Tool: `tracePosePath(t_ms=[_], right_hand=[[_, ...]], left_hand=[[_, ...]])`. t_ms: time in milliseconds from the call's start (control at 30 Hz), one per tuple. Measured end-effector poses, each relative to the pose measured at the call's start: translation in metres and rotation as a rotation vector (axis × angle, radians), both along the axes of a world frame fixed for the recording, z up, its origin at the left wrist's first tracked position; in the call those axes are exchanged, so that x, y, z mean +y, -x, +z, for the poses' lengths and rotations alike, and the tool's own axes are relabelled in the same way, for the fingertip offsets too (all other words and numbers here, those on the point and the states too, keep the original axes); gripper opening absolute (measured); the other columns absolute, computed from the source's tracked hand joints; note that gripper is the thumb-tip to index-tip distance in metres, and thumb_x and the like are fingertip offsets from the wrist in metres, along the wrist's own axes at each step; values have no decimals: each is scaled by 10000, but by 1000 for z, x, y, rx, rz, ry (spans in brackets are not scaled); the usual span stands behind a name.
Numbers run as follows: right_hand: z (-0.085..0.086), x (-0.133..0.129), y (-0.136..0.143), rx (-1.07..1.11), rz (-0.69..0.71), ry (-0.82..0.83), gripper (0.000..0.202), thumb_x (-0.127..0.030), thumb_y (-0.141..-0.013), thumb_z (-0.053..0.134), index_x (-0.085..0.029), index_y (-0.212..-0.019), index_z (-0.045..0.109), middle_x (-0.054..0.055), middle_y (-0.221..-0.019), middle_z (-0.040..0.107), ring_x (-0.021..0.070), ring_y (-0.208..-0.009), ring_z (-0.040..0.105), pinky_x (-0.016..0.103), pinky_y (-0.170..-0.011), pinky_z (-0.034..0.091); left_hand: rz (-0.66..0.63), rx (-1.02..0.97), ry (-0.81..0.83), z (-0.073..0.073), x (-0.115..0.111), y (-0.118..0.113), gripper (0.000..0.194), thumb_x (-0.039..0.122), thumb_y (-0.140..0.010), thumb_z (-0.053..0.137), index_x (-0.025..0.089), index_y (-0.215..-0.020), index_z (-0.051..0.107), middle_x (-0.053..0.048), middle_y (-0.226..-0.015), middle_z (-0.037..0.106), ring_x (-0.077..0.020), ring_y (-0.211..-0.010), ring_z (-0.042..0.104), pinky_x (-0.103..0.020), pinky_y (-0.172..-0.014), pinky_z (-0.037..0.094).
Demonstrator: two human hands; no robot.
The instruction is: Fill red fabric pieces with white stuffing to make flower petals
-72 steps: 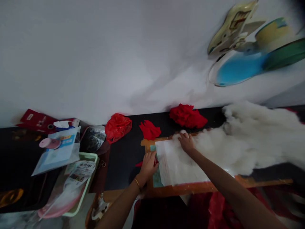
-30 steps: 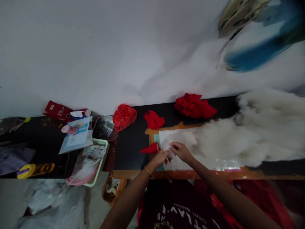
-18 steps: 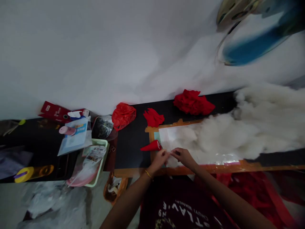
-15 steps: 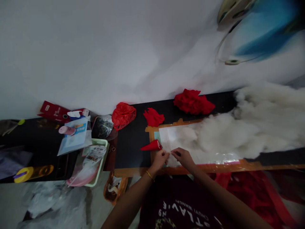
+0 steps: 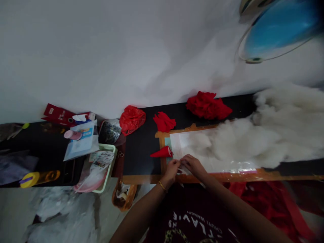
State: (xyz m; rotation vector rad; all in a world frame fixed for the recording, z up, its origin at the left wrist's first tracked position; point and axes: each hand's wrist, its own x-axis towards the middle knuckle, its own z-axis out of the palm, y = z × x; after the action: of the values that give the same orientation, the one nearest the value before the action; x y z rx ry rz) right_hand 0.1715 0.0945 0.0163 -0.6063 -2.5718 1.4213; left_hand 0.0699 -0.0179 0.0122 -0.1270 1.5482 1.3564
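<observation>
My left hand (image 5: pixel 172 169) and my right hand (image 5: pixel 191 164) meet over the front edge of the white sheet (image 5: pixel 178 143), fingertips pinched together. Whatever lies between the fingers is too small to make out. Just beyond my left hand, a red cloth cone (image 5: pixel 162 152) lies on its side, its tip to the left and a pale opening to the right. Right of my hands, a big heap of white stuffing (image 5: pixel 235 141) spreads over the sheet. A small pile of red cloth pieces (image 5: pixel 164 122) lies farther back.
A larger red cloth pile (image 5: pixel 208 105) and a red plastic bag (image 5: pixel 132 119) sit along the wall. To the left are a green-rimmed basket (image 5: pixel 112 168), a pink bottle (image 5: pixel 73 135) and a yellow-capped bottle (image 5: pixel 30 180). A blue fan (image 5: pixel 283 28) hangs upper right.
My hands have come closer together, the right one moving in to the left fingertips. The view has shifted slightly. The cone and the cloth piles stay in place.
</observation>
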Motion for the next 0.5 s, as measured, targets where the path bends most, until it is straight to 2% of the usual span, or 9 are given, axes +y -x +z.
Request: tracePosePath(t_ms=[67, 167, 267, 367, 500], right_hand=[[-6, 11, 4, -49, -83, 50, 189, -268, -879, 508, -196, -829, 676, 53, -806, 683, 188, -732, 654, 310, -723, 529], [-16, 28, 20, -102, -306, 121, 189, -310, -834, 526, -191, -793, 667, 25, -668, 671, 177, -582, 628, 294, -629, 514], [-26, 37, 48, -86, -461, 154, 225, -336, -815, 511, -176, -823, 669, 49, -751, 706, 178, -610, 653, 294, -651, 527], [-40, 30, 79, -103, -447, 189, 237, -326, -818, 480, -174, -815, 663, 46, -783, 712, 159, -591, 646, 267, -603, 521], [-56, 3, 106, -137, -335, 196, 146, -270, -753, 550, -201, -641, 612, -1, -625, 663, 151, -594, 609, 235, -605, 484]], left_hand=[[42, -64, 11, -1, -6, 2, 353, 446, -633, 769, 135, -732, 633, -43, -693, 632, -155, -604, 589, -245, -495, 436], [215, -106, 91, -8, -17, 16, 354, 479, -724, 706, 152, -797, 594, -35, -715, 623, -139, -576, 582, -256, -515, 471], [383, -101, 181, -18, -21, 41, 347, 523, -839, 582, 179, -853, 544, -13, -721, 589, -121, -585, 587, -257, -579, 503], [446, -113, 214, -26, -13, 62, 362, 536, -886, 506, 177, -914, 544, -29, -751, 606, -135, -617, 616, -278, -617, 519], [380, -68, 169, -29, 5, 77, 398, 554, -829, 582, 162, -898, 575, -46, -742, 630, -167, -649, 625, -317, -641, 526]])
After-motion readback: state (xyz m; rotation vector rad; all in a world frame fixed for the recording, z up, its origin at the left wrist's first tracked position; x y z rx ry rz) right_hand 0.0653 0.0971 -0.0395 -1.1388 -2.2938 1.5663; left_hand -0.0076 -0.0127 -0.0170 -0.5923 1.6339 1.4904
